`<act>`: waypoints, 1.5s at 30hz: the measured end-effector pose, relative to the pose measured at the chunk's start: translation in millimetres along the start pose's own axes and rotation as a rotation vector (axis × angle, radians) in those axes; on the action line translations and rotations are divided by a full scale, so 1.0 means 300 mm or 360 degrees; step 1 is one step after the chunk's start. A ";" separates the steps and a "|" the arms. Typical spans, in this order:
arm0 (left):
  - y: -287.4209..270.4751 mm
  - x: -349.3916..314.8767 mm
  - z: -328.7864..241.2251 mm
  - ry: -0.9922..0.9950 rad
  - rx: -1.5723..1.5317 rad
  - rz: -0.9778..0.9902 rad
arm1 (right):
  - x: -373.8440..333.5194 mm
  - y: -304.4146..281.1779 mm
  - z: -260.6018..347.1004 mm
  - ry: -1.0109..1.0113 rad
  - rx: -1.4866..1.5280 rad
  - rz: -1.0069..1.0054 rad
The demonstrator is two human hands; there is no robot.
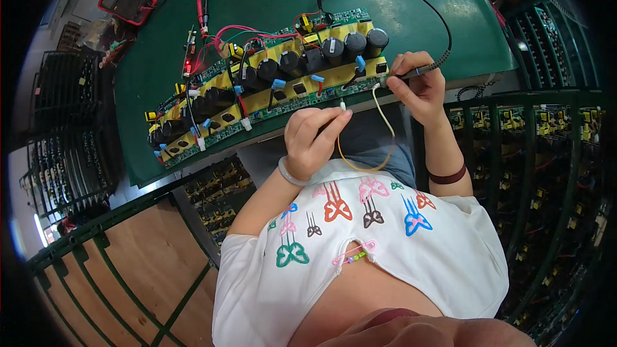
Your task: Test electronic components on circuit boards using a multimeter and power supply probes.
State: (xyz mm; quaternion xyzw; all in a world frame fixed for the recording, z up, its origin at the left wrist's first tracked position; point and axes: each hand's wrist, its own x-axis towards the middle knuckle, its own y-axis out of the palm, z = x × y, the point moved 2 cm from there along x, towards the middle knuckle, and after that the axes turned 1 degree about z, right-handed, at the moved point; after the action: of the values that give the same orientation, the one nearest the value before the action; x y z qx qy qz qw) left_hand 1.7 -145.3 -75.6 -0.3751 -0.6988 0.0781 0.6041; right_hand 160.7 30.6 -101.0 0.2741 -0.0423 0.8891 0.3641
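Note:
My right hand is closed around a pen-like test probe, whose black cable arcs up over the bench. From the probe's tip end, a thin pale wire hangs in a loop toward my left hand. The left fingers pinch a small white-tipped piece, apparently the lead's end, at the near edge of a long circuit board. Black cylindrical capacitors line the board, along with yellow strips and blue-capped wires. Whether either tip touches it, I cannot tell.
A green-topped bench carries the board. Toward the back left lie a red multimeter, red test leads and a small board with a lit red light. Racks of boards stand at the right; others stand left.

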 end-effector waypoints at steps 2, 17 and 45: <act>0.019 -0.005 0.009 -0.0017 -0.0014 -0.0007 | 0.002 0.002 -0.001 0.0014 -0.0011 0.0008; 0.066 -0.034 0.026 -0.0126 0.0076 0.0045 | -0.006 0.016 0.011 -0.0118 -0.0340 0.0107; 0.055 -0.031 0.014 -0.0431 -0.0117 -0.0057 | -0.013 0.041 0.014 -0.0404 -0.0457 0.0026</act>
State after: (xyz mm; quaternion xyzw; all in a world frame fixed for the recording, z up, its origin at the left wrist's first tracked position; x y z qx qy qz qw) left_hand 4.8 -138.1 -93.3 -0.3704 -0.7830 0.0915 0.4913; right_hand 156.5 18.0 -97.9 0.3289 -0.2164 0.8352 0.3840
